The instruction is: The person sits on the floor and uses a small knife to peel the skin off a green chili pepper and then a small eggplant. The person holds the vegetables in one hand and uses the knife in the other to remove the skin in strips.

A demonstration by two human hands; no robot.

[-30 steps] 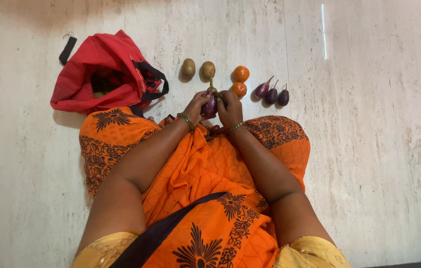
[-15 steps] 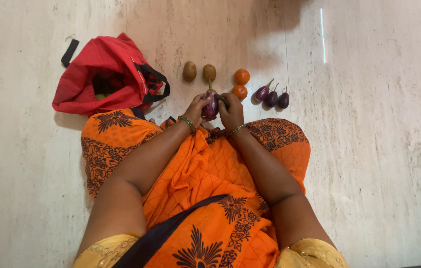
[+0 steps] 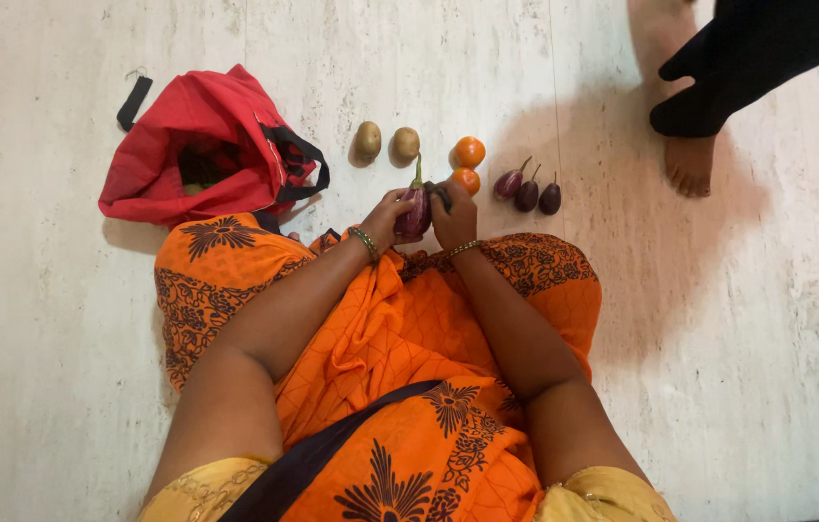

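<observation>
Your left hand (image 3: 386, 218) and right hand (image 3: 453, 220) both clasp one purple eggplant (image 3: 414, 215) above your knees, stem up. Beyond: two tomatoes (image 3: 467, 164), two potatoes (image 3: 386, 141), three eggplants (image 3: 529, 191), red bag (image 3: 199, 145).

Floor (image 3: 61, 367): pale cream stone slabs with fine grey-brown veining, polished. Thin straight joints run away from the camera, one left of centre, one right of centre. A narrow bright streak of reflected light (image 3: 627, 63) lies near the top right. Soft reddish-brown shadow (image 3: 622, 261) spreads across the right-hand slab. Dark strip along the bottom right edge; no walls or furniture visible.
</observation>
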